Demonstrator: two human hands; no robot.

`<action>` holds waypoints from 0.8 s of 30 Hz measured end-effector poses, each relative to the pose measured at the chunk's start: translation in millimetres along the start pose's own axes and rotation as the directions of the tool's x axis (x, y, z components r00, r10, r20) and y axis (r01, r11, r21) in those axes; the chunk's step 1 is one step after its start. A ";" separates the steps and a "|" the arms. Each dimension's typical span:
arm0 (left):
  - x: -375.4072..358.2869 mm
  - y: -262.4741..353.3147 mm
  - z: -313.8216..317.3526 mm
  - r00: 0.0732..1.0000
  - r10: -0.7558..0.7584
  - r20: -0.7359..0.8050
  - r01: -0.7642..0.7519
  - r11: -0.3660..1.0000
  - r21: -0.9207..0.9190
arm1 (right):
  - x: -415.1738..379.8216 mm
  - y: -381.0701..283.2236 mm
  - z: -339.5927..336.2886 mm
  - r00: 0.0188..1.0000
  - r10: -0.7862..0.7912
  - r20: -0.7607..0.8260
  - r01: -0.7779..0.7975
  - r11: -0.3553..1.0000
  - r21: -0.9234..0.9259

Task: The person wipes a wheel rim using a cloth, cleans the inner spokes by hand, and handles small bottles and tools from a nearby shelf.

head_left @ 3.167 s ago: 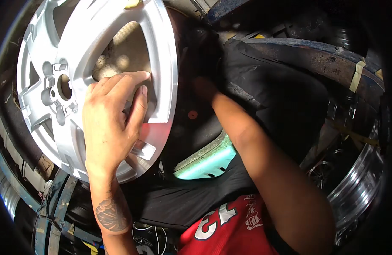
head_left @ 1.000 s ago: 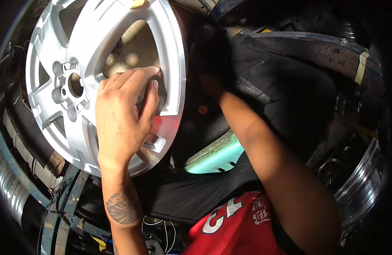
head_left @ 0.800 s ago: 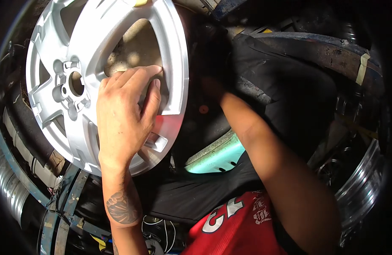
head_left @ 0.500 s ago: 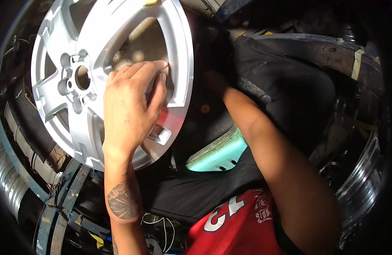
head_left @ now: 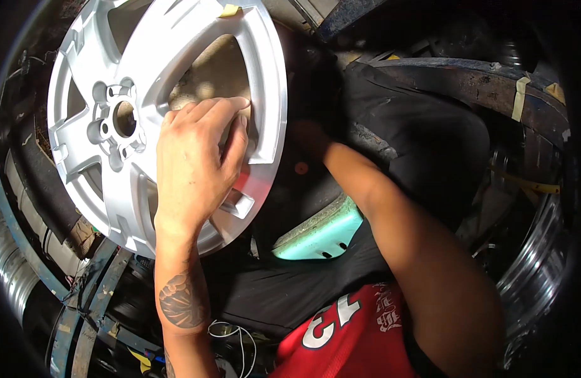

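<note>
A silver alloy wheel (head_left: pixel 120 201) stands tilted at the left, its spoked face turned toward me. My left hand (head_left: pixel 199 151) is closed over one of its spokes, with the fingertips bent into the opening beside it and the thumb near the forefinger. A patch of yellow tape (head_left: pixel 230 10) sticks to the top of the wheel. Behind the wheel's right edge, my right hand (head_left: pixel 310 137) is sunk in deep shadow; its fingers and anything in them are hidden.
Below my right forearm lies a mint-green padded block (head_left: pixel 318 236). Blue metal frame bars (head_left: pixel 104 277) cross at the lower left. Shiny ribbed metal rims stand at the far left (head_left: pixel 10 258) and right (head_left: pixel 533 252). A white cable (head_left: pixel 242 340) curls near my left forearm.
The wheel and my left hand sit slightly lower in view, with the yellow tape showing more fully. My left hand keeps its hold on the spoke. My right forearm has shifted slightly left.
</note>
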State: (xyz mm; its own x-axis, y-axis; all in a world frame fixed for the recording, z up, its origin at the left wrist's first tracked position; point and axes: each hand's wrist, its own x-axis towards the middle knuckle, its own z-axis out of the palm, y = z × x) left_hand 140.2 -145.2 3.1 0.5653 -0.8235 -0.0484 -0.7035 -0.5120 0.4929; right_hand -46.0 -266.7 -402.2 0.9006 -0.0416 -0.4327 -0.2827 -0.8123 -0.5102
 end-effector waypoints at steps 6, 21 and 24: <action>-1.1 -2.8 4.7 0.999 0.041 -0.026 -0.040 0.999 0.013 | 10.9 -16.5 -20.6 0.993 0.064 0.101 -0.074 0.992 0.100; -1.8 0.4 2.1 0.998 -0.047 0.042 0.047 0.999 -0.009 | 16.1 -21.6 -21.4 0.983 0.163 0.084 -0.170 0.981 0.088; -2.9 1.2 1.4 0.998 -0.050 0.048 0.050 0.999 -0.012 | 8.3 -33.7 -51.6 0.959 0.253 0.130 -0.263 0.962 0.074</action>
State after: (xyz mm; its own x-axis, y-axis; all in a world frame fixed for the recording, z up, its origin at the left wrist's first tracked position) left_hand 137.1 -143.7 2.6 0.5783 -0.8078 -0.1143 -0.6690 -0.5497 0.5002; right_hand -11.9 -269.6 -350.3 0.7493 -0.1696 -0.6402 -0.5336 -0.7272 -0.4318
